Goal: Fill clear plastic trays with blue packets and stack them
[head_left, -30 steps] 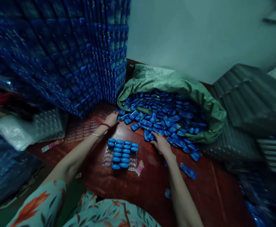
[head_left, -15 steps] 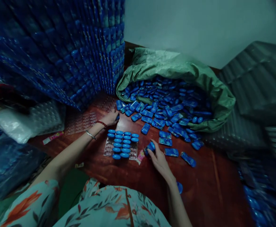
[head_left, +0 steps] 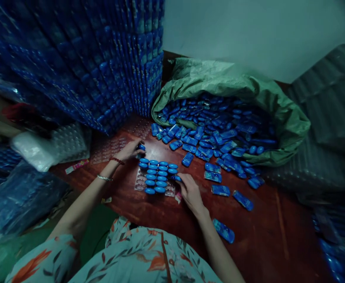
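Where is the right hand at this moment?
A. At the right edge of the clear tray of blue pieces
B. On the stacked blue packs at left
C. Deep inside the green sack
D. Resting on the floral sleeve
A: the right hand pinches a blue piece at the right edge of the clear tray, well short of the green sack.

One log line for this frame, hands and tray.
left hand: holds blue piece at tray corner | right hand: pressing blue piece into tray | sack: open

No legible text, brand, number or sign. Blue packets (head_left: pixel 219 141) on the table and in the green sack (head_left: pixel 266 98) carry print too small and blurred to read.
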Demonstrator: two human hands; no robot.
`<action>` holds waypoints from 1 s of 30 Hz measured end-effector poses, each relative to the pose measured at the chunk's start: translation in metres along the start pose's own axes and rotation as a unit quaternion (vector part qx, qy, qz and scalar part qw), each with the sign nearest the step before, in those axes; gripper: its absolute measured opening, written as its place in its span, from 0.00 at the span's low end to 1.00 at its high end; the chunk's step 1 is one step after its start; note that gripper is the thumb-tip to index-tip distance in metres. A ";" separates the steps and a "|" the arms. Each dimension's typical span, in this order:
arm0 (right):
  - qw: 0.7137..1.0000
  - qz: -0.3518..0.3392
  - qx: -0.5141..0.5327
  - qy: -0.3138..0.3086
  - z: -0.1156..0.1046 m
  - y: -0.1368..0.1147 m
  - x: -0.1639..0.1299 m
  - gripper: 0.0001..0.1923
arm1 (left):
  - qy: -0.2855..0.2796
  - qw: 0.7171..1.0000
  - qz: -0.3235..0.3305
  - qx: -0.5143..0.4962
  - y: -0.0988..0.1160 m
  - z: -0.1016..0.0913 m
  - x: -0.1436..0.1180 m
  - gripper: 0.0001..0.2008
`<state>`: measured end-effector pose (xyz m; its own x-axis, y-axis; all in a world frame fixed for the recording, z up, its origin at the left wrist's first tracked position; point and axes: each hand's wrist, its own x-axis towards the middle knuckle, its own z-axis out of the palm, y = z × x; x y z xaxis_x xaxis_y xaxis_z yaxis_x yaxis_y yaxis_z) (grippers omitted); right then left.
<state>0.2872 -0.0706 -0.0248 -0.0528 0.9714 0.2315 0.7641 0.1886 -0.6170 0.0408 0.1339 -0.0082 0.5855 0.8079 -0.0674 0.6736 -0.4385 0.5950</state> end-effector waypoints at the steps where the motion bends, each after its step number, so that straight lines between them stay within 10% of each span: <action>1: 0.999 -0.008 -0.047 -0.020 -0.001 -0.001 -0.001 0.16 | 0.050 0.998 -0.005 -0.035 0.000 -0.002 -0.012 0.12; 7: 0.959 -0.010 -0.255 -0.122 -0.006 -0.029 0.005 0.19 | 0.274 0.946 -0.067 -0.160 0.019 0.001 -0.103 0.11; 15: 0.913 -0.025 -0.331 -0.236 -0.011 -0.051 0.037 0.15 | 0.174 0.980 0.064 -0.077 0.042 0.040 -0.123 0.08; 30: 0.947 -0.091 -0.288 -0.111 0.000 -0.003 0.001 0.27 | 0.078 0.974 0.182 0.107 0.036 0.033 -0.104 0.13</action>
<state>0.2849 -0.0697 -0.0231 -0.3020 0.9490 0.0902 0.9499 0.3076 -0.0555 0.0184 0.0210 -0.0062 0.7385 0.6264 0.2494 0.5228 -0.7656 0.3750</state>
